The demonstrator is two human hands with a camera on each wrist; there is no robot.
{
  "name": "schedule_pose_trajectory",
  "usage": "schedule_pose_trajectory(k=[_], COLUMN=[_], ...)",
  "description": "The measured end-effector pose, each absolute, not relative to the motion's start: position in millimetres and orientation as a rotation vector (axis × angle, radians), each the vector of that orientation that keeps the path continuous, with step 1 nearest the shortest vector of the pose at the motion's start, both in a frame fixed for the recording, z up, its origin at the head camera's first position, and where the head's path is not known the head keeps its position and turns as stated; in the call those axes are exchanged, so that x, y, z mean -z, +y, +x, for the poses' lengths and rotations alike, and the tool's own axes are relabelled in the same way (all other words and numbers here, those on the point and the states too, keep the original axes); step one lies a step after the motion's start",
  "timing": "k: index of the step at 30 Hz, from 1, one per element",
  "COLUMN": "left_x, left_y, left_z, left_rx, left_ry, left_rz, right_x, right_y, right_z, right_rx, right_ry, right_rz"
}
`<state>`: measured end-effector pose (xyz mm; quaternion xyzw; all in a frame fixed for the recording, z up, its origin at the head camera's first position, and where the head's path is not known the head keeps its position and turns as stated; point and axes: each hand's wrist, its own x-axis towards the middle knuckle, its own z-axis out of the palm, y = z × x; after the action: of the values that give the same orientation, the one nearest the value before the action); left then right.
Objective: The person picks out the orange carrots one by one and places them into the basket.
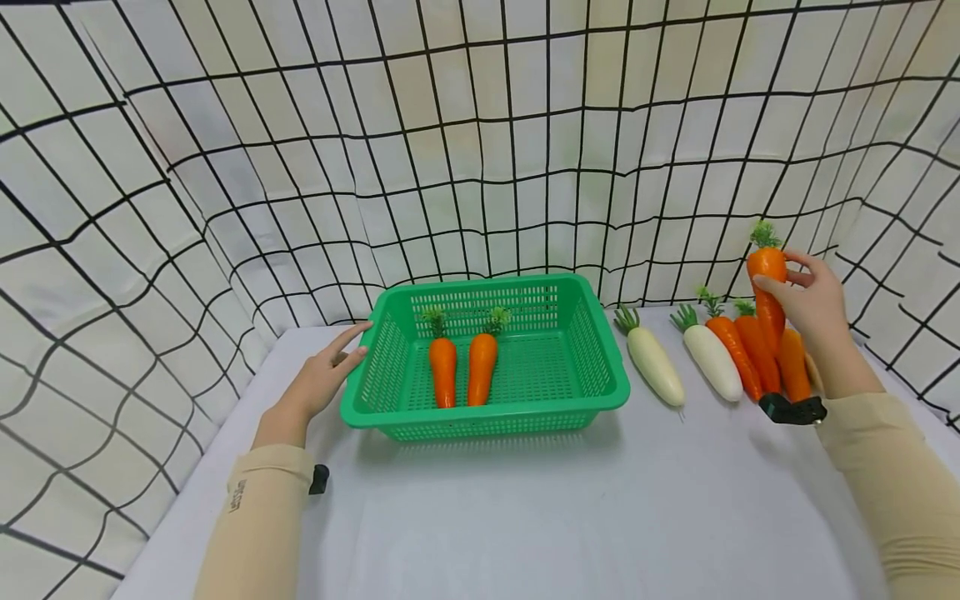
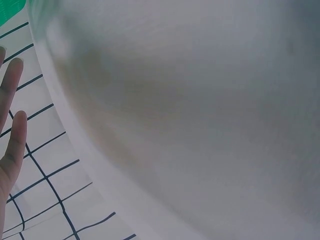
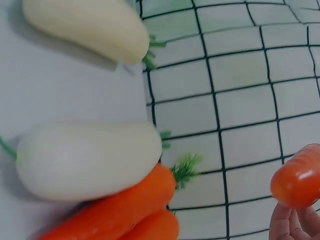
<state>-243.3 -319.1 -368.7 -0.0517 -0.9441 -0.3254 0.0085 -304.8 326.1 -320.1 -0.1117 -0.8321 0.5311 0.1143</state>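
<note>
Above the vegetable row at the right, my right hand [image 1: 813,296] pinches an orange carrot [image 1: 767,267] with a green leafy top, holding it upright. In the right wrist view the thick end of that carrot [image 3: 297,180] shows above the fingers [image 3: 290,222]. My left hand [image 1: 322,375] has its fingers extended, fingertips right at the left rim of a green plastic basket [image 1: 480,414]. Inside the basket lie two carrots, a left one [image 1: 443,371] and a right one [image 1: 482,367], tops toward the back. Spread fingers [image 2: 17,135] show in the left wrist view.
Right of the basket lie two white radishes, one nearer [image 1: 656,367] and one farther [image 1: 712,362]. Several carrots [image 1: 735,354] lie beside them, partly behind the held one. A white cloth with a black grid [image 1: 487,150] walls the back and sides of the white table [image 1: 525,517].
</note>
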Motion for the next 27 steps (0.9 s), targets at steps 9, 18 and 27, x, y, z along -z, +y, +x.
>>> schedule_pose_trajectory(k=[9, 18, 27], left_x=[367.2, 368.0, 367.4], left_y=[-318.5, -319.9, -319.0], left_z=[-242.3, -241.9, -242.5], left_rx=[1.008, 1.015, 0.988], left_ry=[-2.95, -2.951, -2.953], left_rz=[-0.167, -0.163, -0.183], right_x=[299.2, 291.7, 279.8], right_y=[299.8, 265.5, 221.0], right_z=[-300.8, -301.8, -304.8], right_rx=[-2.018, -2.325, -2.344], right_ry=[-2.241, -2.205, -2.371], right_rz=[-0.226, -0.109, 0.123])
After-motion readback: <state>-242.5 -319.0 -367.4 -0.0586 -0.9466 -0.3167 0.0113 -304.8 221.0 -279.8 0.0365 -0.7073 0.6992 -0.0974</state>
